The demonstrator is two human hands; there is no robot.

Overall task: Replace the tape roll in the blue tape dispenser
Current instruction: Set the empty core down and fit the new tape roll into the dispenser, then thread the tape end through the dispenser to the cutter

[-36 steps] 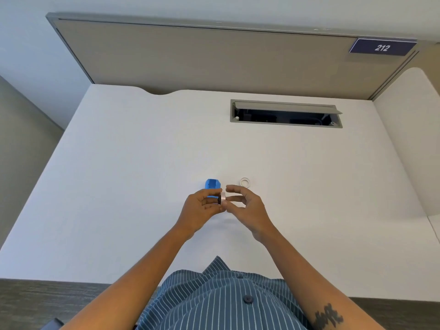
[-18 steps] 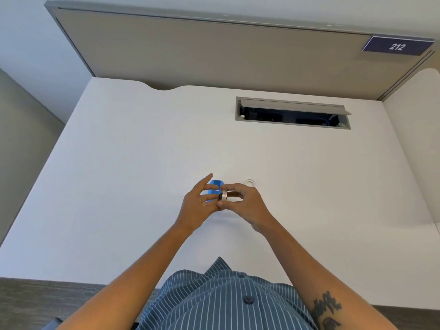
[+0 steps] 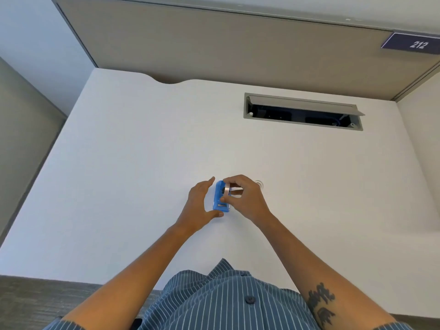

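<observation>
White desk [image 3: 142,186], blue tape dispenser [image 3: 220,201] holding roll [image 3: 227,188]

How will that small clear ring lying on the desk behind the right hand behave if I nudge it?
The clear ring lies flat on the white desk, so a nudge would probably slide it rather than roll it. It looks thin and hollow, so likely very light and easily flicked away. Tipped onto its edge, it could roll. It is faint against the desk, so track it carefully.
</observation>
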